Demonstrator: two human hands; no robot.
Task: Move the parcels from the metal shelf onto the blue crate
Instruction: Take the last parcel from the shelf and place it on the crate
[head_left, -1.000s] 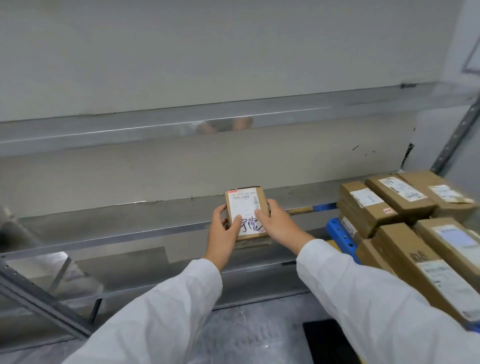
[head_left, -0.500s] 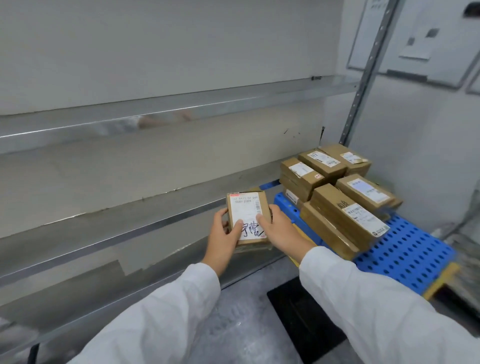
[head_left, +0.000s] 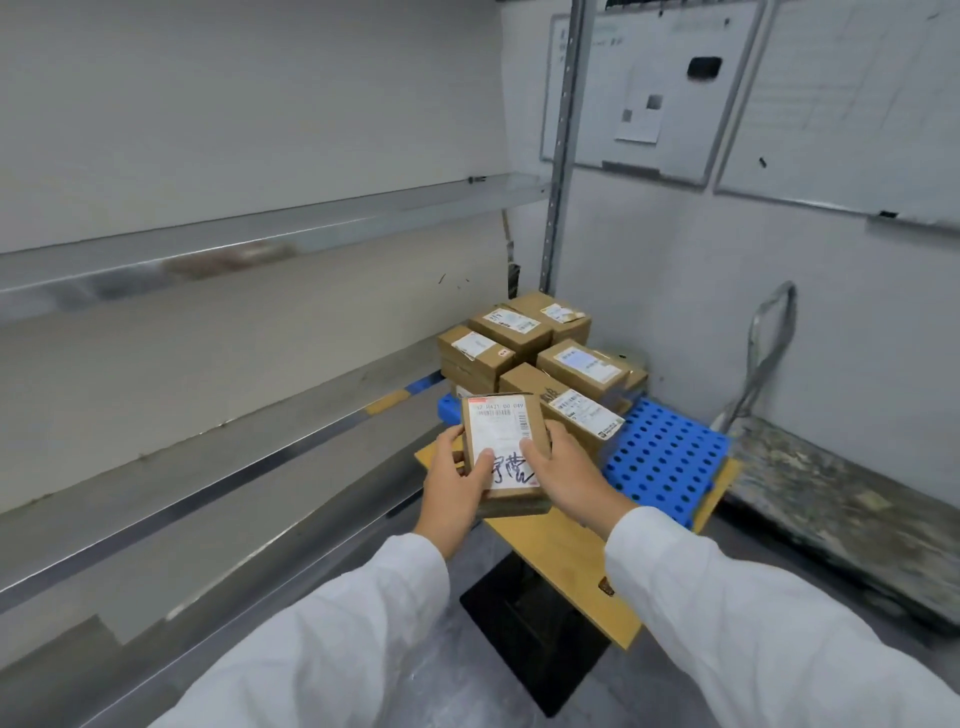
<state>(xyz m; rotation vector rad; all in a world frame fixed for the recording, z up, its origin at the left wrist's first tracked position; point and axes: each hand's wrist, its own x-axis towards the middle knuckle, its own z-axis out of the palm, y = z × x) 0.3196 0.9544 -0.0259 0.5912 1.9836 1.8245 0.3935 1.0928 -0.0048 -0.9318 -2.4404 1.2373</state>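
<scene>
Parcel: small labelled parcel (head_left: 501, 452), held label-up over the worktop (head_left: 563, 553).
Fingers: left hand (head_left: 452, 486) and right hand (head_left: 569, 475) grip its sides, thumbs on the label.
Change: it has swung off the metal shelf (head_left: 156, 467) at 9 o'clock, toward the blue crate (head_left: 670, 457) at 2 o'clock.
Meaning: the carry looks nearly done; it likely goes beside the stacked parcels (head_left: 540, 353).

Stacked parcels (head_left: 519, 327) occupy the far-left part of the blue crate (head_left: 665, 457); near-right perforated top bare, reachable from above; metal shelf (head_left: 249, 421) flanks the left
</scene>
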